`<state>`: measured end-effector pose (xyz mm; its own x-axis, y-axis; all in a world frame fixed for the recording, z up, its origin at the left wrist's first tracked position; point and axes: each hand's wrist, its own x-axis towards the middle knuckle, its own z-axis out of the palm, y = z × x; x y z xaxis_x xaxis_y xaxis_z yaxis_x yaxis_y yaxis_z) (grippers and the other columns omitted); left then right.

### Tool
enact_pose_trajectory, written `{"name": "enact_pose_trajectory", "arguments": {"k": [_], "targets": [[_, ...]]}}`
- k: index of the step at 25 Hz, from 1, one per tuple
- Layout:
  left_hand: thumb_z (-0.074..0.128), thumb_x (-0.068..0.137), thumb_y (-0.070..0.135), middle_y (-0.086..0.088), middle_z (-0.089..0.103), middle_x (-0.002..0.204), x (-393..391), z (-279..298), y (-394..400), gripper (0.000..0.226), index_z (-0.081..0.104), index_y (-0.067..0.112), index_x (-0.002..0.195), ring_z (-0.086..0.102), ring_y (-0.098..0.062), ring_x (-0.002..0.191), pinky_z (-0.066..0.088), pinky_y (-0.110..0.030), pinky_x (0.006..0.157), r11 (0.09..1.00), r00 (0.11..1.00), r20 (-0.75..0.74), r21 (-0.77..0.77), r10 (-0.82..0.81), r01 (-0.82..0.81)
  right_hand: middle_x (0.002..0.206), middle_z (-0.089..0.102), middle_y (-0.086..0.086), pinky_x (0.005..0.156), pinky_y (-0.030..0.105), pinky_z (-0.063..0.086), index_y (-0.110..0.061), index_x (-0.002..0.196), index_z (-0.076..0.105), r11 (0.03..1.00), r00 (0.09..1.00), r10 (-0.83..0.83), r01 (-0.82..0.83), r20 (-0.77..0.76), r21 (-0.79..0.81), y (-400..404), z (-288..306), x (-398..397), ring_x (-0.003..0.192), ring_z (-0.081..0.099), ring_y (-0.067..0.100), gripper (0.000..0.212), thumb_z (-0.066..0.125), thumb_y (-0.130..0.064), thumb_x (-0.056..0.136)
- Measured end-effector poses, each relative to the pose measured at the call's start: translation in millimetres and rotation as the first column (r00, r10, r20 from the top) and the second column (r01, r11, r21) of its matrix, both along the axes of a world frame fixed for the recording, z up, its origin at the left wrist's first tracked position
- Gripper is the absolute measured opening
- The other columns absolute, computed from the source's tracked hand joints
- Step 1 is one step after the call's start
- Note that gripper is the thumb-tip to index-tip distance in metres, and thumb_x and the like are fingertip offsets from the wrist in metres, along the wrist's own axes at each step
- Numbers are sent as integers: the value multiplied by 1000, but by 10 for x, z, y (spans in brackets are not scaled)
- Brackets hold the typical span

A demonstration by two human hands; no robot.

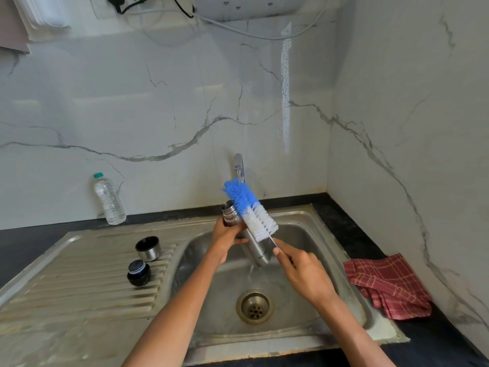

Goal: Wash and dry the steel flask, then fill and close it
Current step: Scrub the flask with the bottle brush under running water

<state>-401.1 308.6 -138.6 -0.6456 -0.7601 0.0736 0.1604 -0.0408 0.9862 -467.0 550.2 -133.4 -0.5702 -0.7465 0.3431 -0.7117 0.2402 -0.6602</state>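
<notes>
Now: left hand (225,235) grips flask (258,251); right hand (304,274) holds brush (250,209) against it

White veined marble walls (158,102) meeting in a corner above a black countertop (344,221).

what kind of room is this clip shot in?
Most likely a home kitchen, at the sink corner. A steel sink with a ribbed drainboard is set in a dark counter, a tap comes off the marble-look wall, and a checked red cloth lies beside the basin.
</notes>
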Motion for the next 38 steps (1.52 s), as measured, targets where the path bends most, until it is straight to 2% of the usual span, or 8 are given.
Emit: {"name": "enact_pose_trajectory", "arguments": {"k": [2,6,11,18,24,28,31,38], "targets": [[82,85,13,-13,75,113,-10,-4,-4,35,67,15,116,74,-26,97,64,-39,64,999,1000,21,-43,10,-9,63,55,-14,65,34,47,-56,142,46,999,999,-38,38,-20,35,6,6,-1,70,59,16,39,40,-46,105],[88,76,8,-17,66,125,18,1,-68,70,47,9,133,72,-29,106,63,-46,73,999,1000,28,39,5,-6,99,75,0,80,43,55,-39,134,60,962,989,-131,145,-74,231,37,-56,-78,96,68,29,36,39,-41,104],[69,86,-11,-17,71,119,28,37,-51,60,46,7,139,73,-30,102,64,-47,79,987,993,-67,125,-93,101,56,51,-15,59,32,45,-50,140,53,999,995,-34,34,-96,-4,29,51,22,58,52,10,37,47,-39,105],[75,80,-11,-20,64,123,50,77,-30,56,52,5,130,70,-32,104,63,-42,75,985,996,-62,155,-64,73,114,74,0,87,45,55,-36,131,62,950,989,-144,151,-46,275,24,-78,-111,107,66,27,35,41,-41,104],[80,82,2,-14,68,126,115,65,-85,56,56,14,131,68,-30,114,63,-46,76,993,997,-57,107,-45,51,55,50,-18,59,29,43,-49,139,55,998,997,-65,65,-28,7,-11,-6,-40,59,52,7,36,48,-41,105],[71,84,-11,-19,60,132,119,69,-85,63,47,9,137,64,-36,118,62,-46,79,966,984,-129,213,-119,145,88,73,-4,74,36,52,-44,142,55,982,993,-117,115,2,147,-11,-99,-121,88,69,21,39,44,-43,104],[63,84,-19,-19,58,129,101,59,-66,60,49,8,135,62,-37,117,63,-47,80,959,983,-105,223,-154,174,87,70,-2,77,37,53,-43,142,55,968,989,-144,136,24,211,-15,-135,-156,93,68,24,40,42,-43,104],[86,79,14,-12,68,127,133,49,-27,67,51,17,136,70,-29,110,62,-43,64,1000,999,26,6,-27,27,107,77,-11,80,38,57,-52,139,53,999,1000,-23,22,-19,-24,-22,-22,-58,97,70,15,37,47,-43,104]]}}
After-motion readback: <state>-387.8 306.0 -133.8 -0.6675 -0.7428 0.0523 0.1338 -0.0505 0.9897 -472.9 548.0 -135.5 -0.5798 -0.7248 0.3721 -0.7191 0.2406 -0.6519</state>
